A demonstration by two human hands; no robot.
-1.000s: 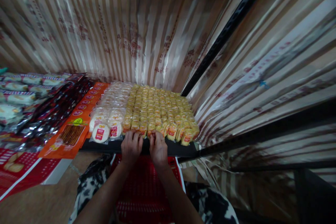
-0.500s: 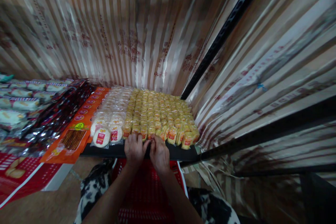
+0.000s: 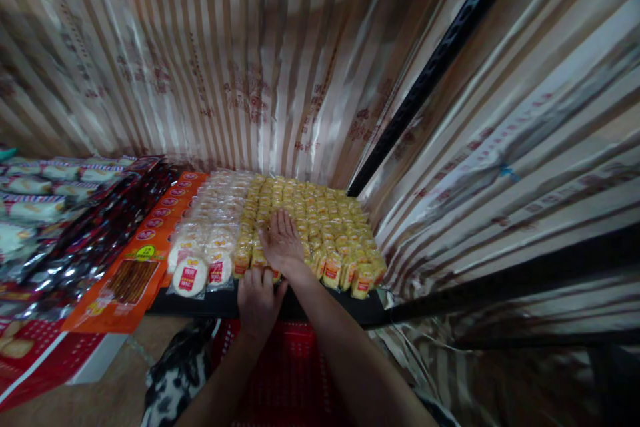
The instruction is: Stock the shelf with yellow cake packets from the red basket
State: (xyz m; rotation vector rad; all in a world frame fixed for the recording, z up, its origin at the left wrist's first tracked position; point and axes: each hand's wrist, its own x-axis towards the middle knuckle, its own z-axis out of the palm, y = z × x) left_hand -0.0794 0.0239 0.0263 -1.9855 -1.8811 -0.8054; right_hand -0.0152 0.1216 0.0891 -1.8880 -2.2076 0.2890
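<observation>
My right hand point(image 3: 285, 243) lies flat, palm down, with fingers stretched out over the rows of small yellow wrapped snack packets point(image 3: 345, 220). At the front edge of those rows, my left hand point(image 3: 259, 297) has its fingers bent together against the front packets. Its thumb points right, beneath my right wrist. The left fingertips are hidden, so what they hold, if anything, does not show. To the left of the yellow packets stand rows of clear-wrapped round white crackers point(image 3: 190, 275) with red labels.
A black shelf point(image 3: 210, 302) bears the packets. Orange snack bags point(image 3: 135, 280), dark shiny packs point(image 3: 107, 213) and white wrapped snacks point(image 3: 35, 207) are to the left. A red basket point(image 3: 285, 373) is below my arms. Striped plastic sheeting point(image 3: 240, 47) and a black post point(image 3: 425, 80) stand behind.
My right hand has left the front edge beside my left hand, moved forward and opened flat over the yellow packets. My left hand stays at the front. The view has shifted slightly.
</observation>
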